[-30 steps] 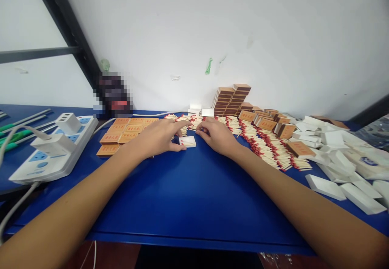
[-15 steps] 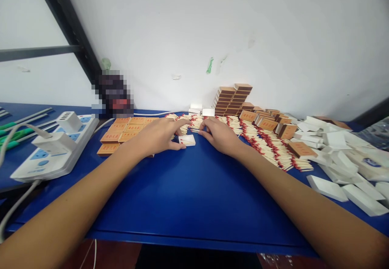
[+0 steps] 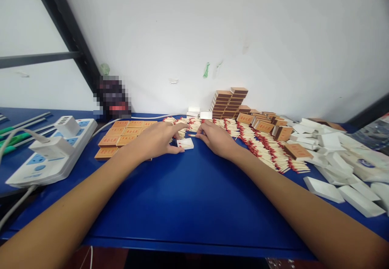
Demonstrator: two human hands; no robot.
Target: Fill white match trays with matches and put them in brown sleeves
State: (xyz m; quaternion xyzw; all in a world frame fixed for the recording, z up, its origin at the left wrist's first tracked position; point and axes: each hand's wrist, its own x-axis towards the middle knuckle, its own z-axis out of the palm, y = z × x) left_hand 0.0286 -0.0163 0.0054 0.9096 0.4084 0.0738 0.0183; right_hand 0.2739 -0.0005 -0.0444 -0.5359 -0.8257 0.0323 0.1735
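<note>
A small white matchbox tray point(image 3: 186, 144) lies on the blue table, a few red match heads showing at its left end. My left hand point(image 3: 161, 138) steadies that end between the thumb and a bent finger, while the index finger arches above it. Just to the right, my right hand point(image 3: 212, 137) is closed in a pinch, with a pale matchstick point(image 3: 192, 135) poking out leftward from the fingertips. Behind both hands runs a band of loose red-tipped matches point(image 3: 255, 141), partly hidden by the fingers.
Orange matchboxes point(image 3: 121, 130) lie in rows at left, beside a white power strip point(image 3: 57, 151). More boxes form a stack point(image 3: 229, 103) against the wall. Empty white trays point(image 3: 323, 189) are heaped at right, near a packet point(image 3: 361, 161). A cable point(image 3: 146, 117) runs along the back.
The view has tipped slightly, so everything sits a little lower and leftward. A matchstick now shows clearly at my right fingertips. My left hand stays at the tray.
</note>
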